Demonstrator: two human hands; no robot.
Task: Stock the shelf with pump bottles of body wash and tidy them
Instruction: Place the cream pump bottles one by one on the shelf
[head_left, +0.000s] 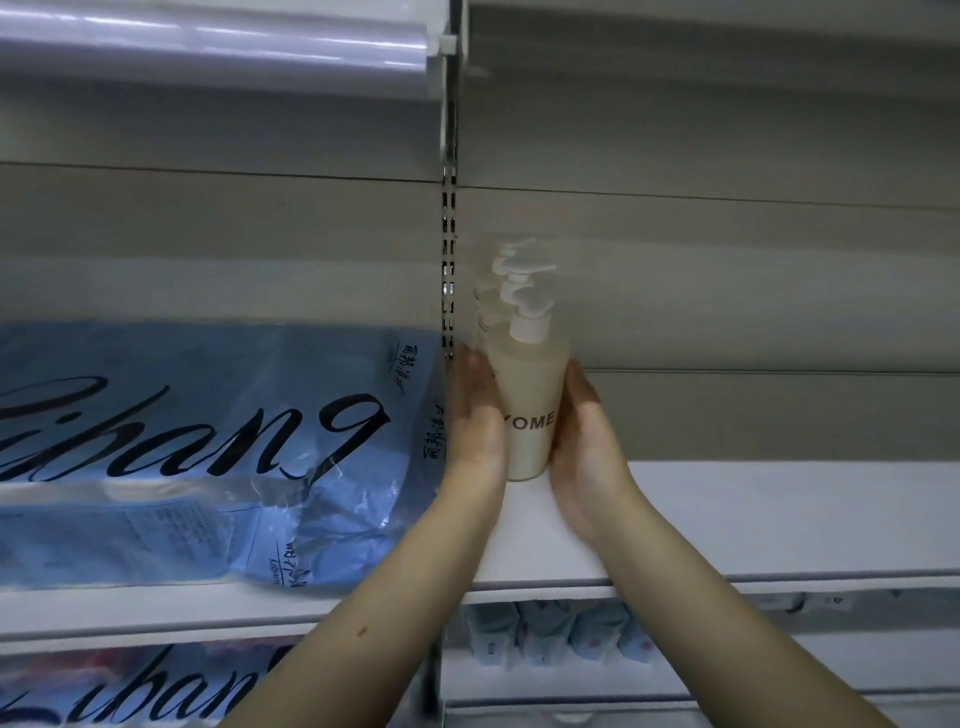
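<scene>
- Both forearms are reaching up, the left hand (475, 415) and right hand (587, 441) lying flat with fingers straight and uncurled.
- The front pump bottle (530, 405) is standing upright on the shelf (779, 519), sandwiched between both palms.

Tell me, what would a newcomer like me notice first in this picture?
Most striking is the row of cream plastic pump bottles with white pump heads, standing one behind another at the left end of the white shelf. The left hand and right hand press flat against the two sides of the foremost one. On the neighbouring shelf to the left lies a big blue plastic-wrapped pack with black script lettering.
</scene>
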